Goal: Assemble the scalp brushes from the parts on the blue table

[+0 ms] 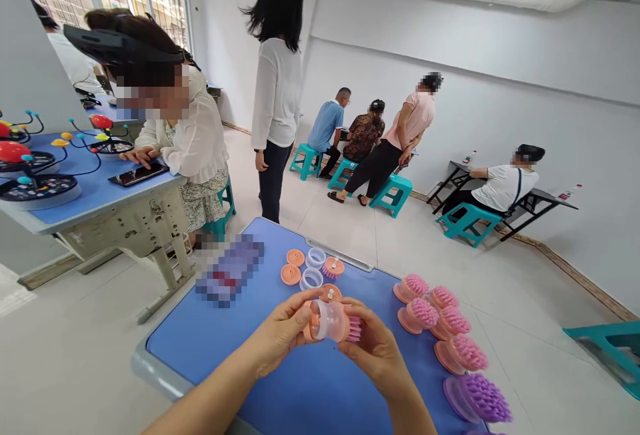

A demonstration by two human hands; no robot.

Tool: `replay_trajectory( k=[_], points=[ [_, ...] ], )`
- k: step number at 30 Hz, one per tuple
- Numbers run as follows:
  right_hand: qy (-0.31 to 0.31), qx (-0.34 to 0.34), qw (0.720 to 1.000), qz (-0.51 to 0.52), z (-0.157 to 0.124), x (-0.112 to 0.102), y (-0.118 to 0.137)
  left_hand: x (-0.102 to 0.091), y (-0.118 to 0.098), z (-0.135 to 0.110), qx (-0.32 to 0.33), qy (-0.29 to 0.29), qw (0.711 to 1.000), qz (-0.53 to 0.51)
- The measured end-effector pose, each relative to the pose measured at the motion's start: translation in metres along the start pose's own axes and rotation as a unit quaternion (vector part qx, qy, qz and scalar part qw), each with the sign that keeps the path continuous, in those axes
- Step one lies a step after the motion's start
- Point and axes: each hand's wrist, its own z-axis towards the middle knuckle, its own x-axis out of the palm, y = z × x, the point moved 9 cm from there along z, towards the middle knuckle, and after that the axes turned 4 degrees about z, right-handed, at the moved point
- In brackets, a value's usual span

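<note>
Both my hands hold one scrub brush (330,321) sideways above the blue table. It has a clear waisted body, an orange cap at its left end and pink bristles at its right. My left hand (286,328) grips the orange cap end, thumb on top of the body. My right hand (373,341) closes around the bristle end. Just beyond lie two orange caps (291,275), clear plastic rings (312,279) and an orange bristle head (333,267) with pink bristles down. Another orange piece (331,292) is partly hidden behind the brush.
Several pink brushes (424,313) and a purple brush (478,398) line the right edge of the blue table (210,341). A blurred purple item (231,269) lies at the left. A person (175,128) sits at a neighbouring desk; another (277,88) stands ahead.
</note>
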Motion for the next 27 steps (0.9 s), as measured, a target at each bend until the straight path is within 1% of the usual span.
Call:
replay_trajectory(
  k=[4, 8, 11, 18, 22, 27],
  points=[
    [-0.020, 0.023, 0.999, 0.019, 0.000, -0.006, -0.008, 0.003, -0.002, -0.002, 0.016, 0.018, 1.000, 0.018],
    [-0.028, 0.047, 0.998, 0.020, 0.000, -0.009, -0.015, 0.003, -0.003, -0.002, 0.007, 0.019, 0.998, 0.053],
    [-0.030, 0.043, 0.998, 0.016, 0.000, -0.010, -0.016, 0.004, -0.004, -0.001, 0.009, 0.027, 0.998, 0.052],
    [-0.029, 0.037, 0.999, 0.014, -0.002, -0.012, -0.016, 0.007, -0.005, 0.000, 0.045, 0.066, 0.996, 0.036],
    [-0.022, 0.032, 0.999, 0.015, -0.001, -0.009, -0.012, 0.008, -0.006, -0.002, 0.038, 0.074, 0.996, 0.034],
    [-0.018, 0.034, 0.999, 0.019, 0.000, -0.006, -0.008, 0.009, -0.006, -0.002, 0.022, 0.069, 0.996, 0.045]
  ],
)
